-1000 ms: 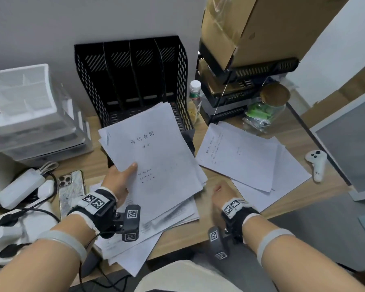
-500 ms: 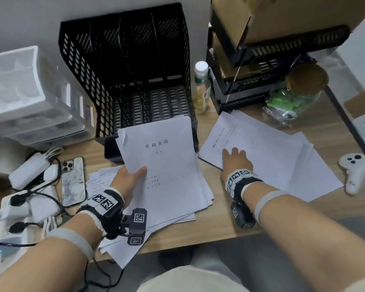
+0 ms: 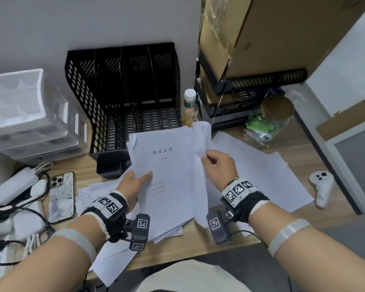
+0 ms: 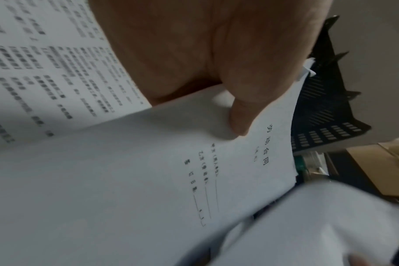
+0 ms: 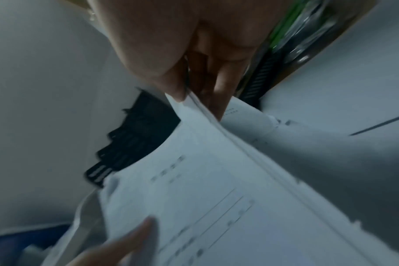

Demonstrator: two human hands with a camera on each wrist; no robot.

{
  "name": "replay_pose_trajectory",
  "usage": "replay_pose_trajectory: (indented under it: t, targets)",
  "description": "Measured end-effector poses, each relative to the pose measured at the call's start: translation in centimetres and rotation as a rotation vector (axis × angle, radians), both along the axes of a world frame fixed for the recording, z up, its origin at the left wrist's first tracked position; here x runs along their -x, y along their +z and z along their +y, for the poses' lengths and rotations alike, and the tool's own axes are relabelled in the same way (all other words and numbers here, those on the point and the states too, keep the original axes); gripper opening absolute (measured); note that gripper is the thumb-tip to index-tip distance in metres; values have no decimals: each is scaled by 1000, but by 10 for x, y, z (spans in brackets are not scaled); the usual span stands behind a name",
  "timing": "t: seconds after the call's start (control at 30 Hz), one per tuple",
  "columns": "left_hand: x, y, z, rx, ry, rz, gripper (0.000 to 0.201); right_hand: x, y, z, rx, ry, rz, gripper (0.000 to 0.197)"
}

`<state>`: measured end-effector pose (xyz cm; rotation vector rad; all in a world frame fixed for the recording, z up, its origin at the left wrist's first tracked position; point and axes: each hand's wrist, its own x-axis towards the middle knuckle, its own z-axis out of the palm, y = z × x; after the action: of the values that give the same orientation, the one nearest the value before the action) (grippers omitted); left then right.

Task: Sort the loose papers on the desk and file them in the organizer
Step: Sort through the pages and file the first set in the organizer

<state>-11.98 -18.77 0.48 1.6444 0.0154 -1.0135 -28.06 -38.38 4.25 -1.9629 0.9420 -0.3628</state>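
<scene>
The left hand point(image 3: 133, 184) grips a stack of white sheets point(image 3: 167, 186) at its left edge, thumb point(image 4: 241, 115) pressed flat on the printed cover page and the other fingers hidden beneath. Its wrist is bent upward, so the stack is raised and tilted above the front edge of the desk point(image 3: 198, 249), its top corner reaching over the black base of the organizer point(image 3: 124, 98). The right hand point(image 3: 219, 163) pinches the right edge of the same stack; the right wrist view shows the thumb point(image 5: 171, 84) on top and a fingertip point(image 5: 219, 100) slipped between the sheets, one page point(image 3: 200, 148) curling up beside the knuckles. Both forearms come in from the front edge, each wrist strapped with a black band bearing square markers.

The organizer is black perforated mesh with four upright slots, standing against the wall at the back edge. More loose papers point(image 3: 261, 171) lie fanned flat on the pale wood toward the right edge, and another untidy pile point(image 3: 93, 192) lies under the left wrist. At the left edge are a phone point(image 3: 61, 197) with a marbled case and a white plastic drawer unit point(image 3: 27, 119); near the right edge lies a white controller point(image 3: 322, 186).
</scene>
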Motion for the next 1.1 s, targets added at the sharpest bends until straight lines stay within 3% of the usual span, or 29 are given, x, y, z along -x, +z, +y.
replay_pose_trajectory:
  t: [0.1,0.2,0.3,0.47,0.6,0.67,0.77,0.87,1.0,1.1]
  targets:
    - [8,14,-8,62,-68,-25,22,-25,7,35,-154,177,3,15]
    - [11,28,-8,122,-151,-104,32,-47,15,60,-172,199,2,21]
    - [3,35,3,155,-254,-213,57,-58,19,69,-277,165,-71,20]
    - [-14,33,19,180,-318,-368,35,-61,24,75,-392,366,-87,33]
    - [-22,32,22,202,-228,-297,35,-56,28,77,-349,484,-59,35]
    - [-23,36,22,257,-276,-228,35,-57,31,82,-366,505,-48,38]
    - [-21,43,24,365,-384,-138,50,-60,34,91,-402,516,-64,42]
    - [-25,42,29,359,-394,-228,46,-63,35,96,-405,561,-71,42]
    - [-37,34,36,284,-338,-411,26,-70,39,96,-213,500,-136,34]
    - [-46,41,37,269,-267,-377,16,-68,38,85,84,238,-161,27]
